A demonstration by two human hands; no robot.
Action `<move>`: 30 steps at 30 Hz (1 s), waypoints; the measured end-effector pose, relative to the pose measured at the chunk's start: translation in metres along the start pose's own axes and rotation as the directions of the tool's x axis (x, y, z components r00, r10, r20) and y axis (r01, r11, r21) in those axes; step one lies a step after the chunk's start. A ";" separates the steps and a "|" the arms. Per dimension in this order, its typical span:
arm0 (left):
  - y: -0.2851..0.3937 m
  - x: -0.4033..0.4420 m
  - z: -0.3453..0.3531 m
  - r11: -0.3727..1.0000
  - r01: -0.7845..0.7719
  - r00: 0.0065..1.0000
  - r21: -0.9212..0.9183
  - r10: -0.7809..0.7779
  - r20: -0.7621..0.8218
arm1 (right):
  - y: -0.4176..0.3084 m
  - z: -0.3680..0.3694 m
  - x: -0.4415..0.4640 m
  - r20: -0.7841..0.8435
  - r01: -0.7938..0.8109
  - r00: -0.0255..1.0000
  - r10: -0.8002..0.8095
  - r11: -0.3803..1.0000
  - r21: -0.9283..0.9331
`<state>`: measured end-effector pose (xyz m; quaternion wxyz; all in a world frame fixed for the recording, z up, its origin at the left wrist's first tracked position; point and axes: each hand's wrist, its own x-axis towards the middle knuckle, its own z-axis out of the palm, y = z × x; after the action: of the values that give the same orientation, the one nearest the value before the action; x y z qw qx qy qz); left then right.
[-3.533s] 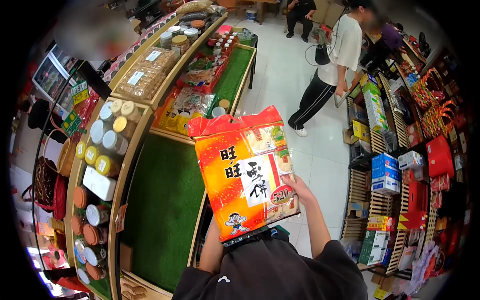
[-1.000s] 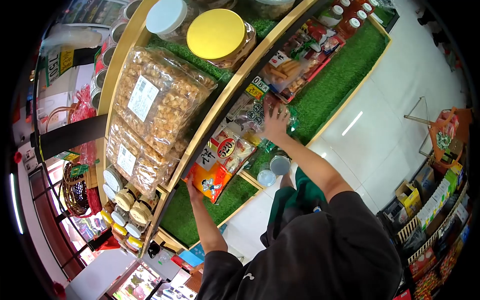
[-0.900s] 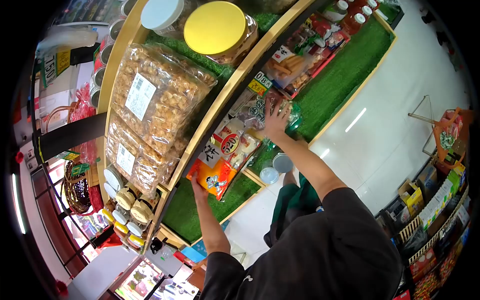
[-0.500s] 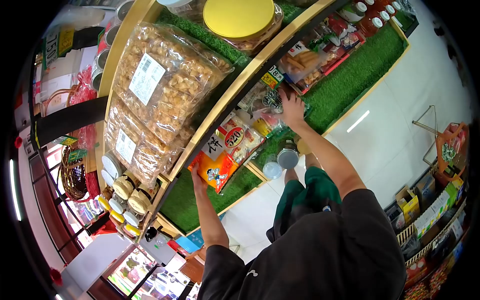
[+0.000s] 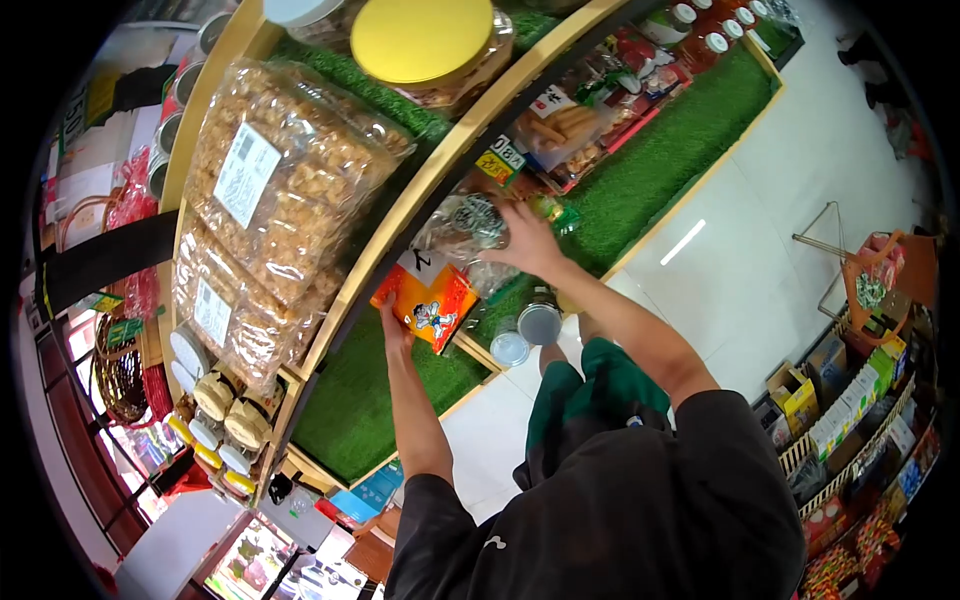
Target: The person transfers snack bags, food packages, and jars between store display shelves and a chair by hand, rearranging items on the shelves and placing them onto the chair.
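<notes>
My left hand [image 5: 395,325] grips the left edge of an orange snack packet [image 5: 430,308] with a cartoon figure on it, on the lower shelf. My right hand [image 5: 525,240] is on a clear plastic bag [image 5: 463,225] with a dark round printed mark, its thumb and fingers on the bag's right side. The bag's contents are hard to make out. A white label with black characters [image 5: 428,265] shows between the packet and the bag, partly covered. Two jars, one with a grey lid [image 5: 540,324] and one with a clear lid [image 5: 509,348], stand near the shelf's front edge.
Large bags of puffed snacks [image 5: 290,170] and a yellow-lidded tub [image 5: 422,38] sit on the upper shelf, whose wooden edge [image 5: 440,165] overhangs the lower one. Beyond my right hand are a price tag [image 5: 500,160] and packaged snacks [image 5: 562,125]. Green turf [image 5: 650,190] lines the shelf.
My right hand has brought the clear bag toward the orange packet, now covering the packet printed 520. My left hand stays at the orange packet. The whole view has shifted somewhat.
</notes>
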<state>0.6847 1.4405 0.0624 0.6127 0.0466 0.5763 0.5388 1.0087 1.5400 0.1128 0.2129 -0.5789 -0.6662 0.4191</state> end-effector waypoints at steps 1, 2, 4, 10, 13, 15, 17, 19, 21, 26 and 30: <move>-0.004 0.006 0.014 1.000 0.011 1.000 -0.002 -0.011 0.010 | -0.007 0.001 -0.002 -0.021 -0.010 1.000 0.009 0.998 -0.060; -0.006 0.013 0.028 0.998 0.000 0.998 0.060 -0.004 0.066 | -0.014 0.002 -0.003 -0.043 -0.021 0.999 0.016 0.993 -0.119; -0.007 0.021 0.061 0.992 -0.008 0.992 0.124 -0.007 0.124 | -0.010 0.023 0.000 -0.152 -0.029 0.988 -0.007 0.972 -0.231; -0.022 0.024 0.103 0.995 -0.053 0.995 0.084 0.046 0.088 | -0.025 0.021 0.012 -0.238 -0.171 0.964 0.116 0.959 -0.228; -0.031 0.031 0.090 0.994 -0.035 0.999 0.100 0.034 0.004 | -0.023 0.023 0.017 -0.353 -0.130 0.935 0.019 0.948 -0.292; -0.032 0.028 0.092 0.992 -0.044 0.998 0.117 0.040 0.039 | -0.026 0.017 0.014 -0.357 -0.093 0.934 -0.015 0.954 -0.285; -0.030 0.024 0.098 0.990 -0.059 0.996 0.130 0.050 0.075 | -0.035 0.006 0.007 -0.298 0.000 0.950 -0.093 0.955 -0.298; -0.032 0.023 0.097 0.979 -0.078 0.995 0.186 0.088 -0.043 | -0.031 0.016 0.000 -0.297 0.095 0.934 -0.199 0.940 -0.328; -0.031 0.016 0.104 0.973 -0.072 0.991 0.218 0.095 -0.094 | -0.023 0.029 -0.008 -0.257 0.169 0.929 -0.265 0.925 -0.341; -0.039 0.017 0.087 0.933 -0.049 0.970 0.356 0.129 -0.205 | -0.013 0.028 -0.008 -0.190 0.150 0.953 -0.235 0.913 -0.380; -0.048 -0.002 0.074 0.549 -0.238 0.879 0.802 0.473 -0.063 | -0.013 0.003 -0.004 -0.040 0.179 0.977 -0.209 0.909 -0.377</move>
<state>0.7704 1.4608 0.0555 0.3232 0.3471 0.8065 0.3530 1.0001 1.5357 0.1225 0.1665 -0.5558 -0.7786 0.2389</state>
